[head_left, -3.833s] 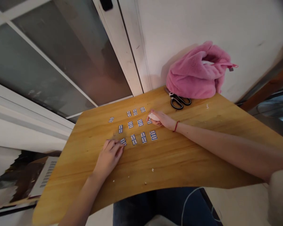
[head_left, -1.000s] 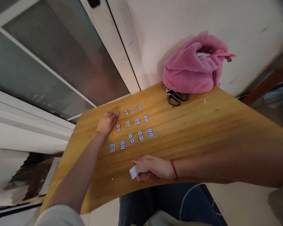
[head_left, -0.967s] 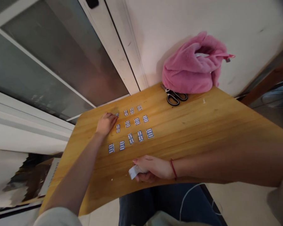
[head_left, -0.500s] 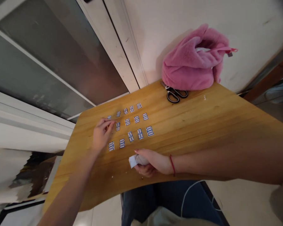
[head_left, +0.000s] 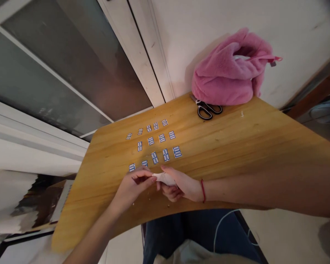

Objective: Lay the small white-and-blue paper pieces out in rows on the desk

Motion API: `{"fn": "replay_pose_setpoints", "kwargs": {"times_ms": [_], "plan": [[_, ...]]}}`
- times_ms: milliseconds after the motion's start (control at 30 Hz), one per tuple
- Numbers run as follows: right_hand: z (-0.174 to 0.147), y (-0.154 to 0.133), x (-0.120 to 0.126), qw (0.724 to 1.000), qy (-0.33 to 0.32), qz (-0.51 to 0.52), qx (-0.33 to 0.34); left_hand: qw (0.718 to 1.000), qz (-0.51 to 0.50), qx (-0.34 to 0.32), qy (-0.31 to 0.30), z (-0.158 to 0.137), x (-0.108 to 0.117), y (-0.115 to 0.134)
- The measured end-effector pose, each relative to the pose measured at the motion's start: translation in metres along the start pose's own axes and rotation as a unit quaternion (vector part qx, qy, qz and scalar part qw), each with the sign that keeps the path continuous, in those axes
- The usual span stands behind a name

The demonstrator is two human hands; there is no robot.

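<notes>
My right hand (head_left: 183,186) is wrapped round a crumpled piece of white paper (head_left: 165,178), whose narrow end points left. Thumb and fingers of my left hand (head_left: 133,185) are pinched at that end. Beyond both hands, small white cards with blue bar markings (head_left: 165,154) lie flat on the wooden table (head_left: 222,154) in three rough rows. My left hand partly covers a card (head_left: 144,163) in the nearest row. Whether the paper is one sheet or several, I cannot tell.
Black-and-white-handled scissors (head_left: 206,110) lie at the table's back edge, against a pink plush bag (head_left: 225,79) by the wall. White crumbs dot the wood near my hands. A cardboard box (head_left: 59,201) stands at the left, below the table. Frosted door panels (head_left: 99,66) rise behind.
My left hand has come back from the card rows, toward me and right, to the paper in my right hand. A card it partly covered at the far left now shows fully.
</notes>
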State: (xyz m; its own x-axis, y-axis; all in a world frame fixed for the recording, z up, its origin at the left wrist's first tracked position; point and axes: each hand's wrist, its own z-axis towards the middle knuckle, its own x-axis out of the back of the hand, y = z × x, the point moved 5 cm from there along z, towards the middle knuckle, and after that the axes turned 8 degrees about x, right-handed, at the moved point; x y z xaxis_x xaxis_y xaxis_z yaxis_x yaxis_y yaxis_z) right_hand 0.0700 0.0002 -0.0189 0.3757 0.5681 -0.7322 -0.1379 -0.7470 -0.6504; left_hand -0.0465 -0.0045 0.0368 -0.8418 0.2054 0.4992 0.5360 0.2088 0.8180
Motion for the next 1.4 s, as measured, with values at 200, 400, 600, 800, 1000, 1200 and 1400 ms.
{"fn": "replay_pose_setpoints", "kwargs": {"times_ms": [200,400,600,800,1000,1200,1400], "plan": [[-0.005,-0.003,-0.003,0.999,-0.024,-0.012,0.028,0.996,-0.066,0.052,-0.029,0.0,0.0,-0.002],[-0.003,-0.002,-0.001,0.998,-0.051,0.0,0.038,0.998,-0.055,0.008,-0.005,0.002,0.018,0.002],[-0.001,-0.001,0.002,0.998,-0.056,0.008,0.021,0.926,0.155,-0.073,0.335,0.025,0.096,-0.016],[-0.001,-0.001,0.0,0.998,-0.056,0.004,-0.009,0.853,0.42,-0.104,0.293,0.067,0.11,-0.06],[-0.003,-0.002,-0.002,0.999,-0.051,-0.007,-0.012,0.842,0.446,-0.1,0.285,0.058,0.097,-0.062],[-0.002,-0.002,-0.001,0.998,-0.056,0.004,-0.011,0.876,0.394,-0.093,0.264,0.044,0.093,-0.059],[-0.003,-0.006,0.0,0.999,-0.028,0.011,0.028,0.941,0.233,-0.101,0.222,0.011,0.056,-0.014]]}}
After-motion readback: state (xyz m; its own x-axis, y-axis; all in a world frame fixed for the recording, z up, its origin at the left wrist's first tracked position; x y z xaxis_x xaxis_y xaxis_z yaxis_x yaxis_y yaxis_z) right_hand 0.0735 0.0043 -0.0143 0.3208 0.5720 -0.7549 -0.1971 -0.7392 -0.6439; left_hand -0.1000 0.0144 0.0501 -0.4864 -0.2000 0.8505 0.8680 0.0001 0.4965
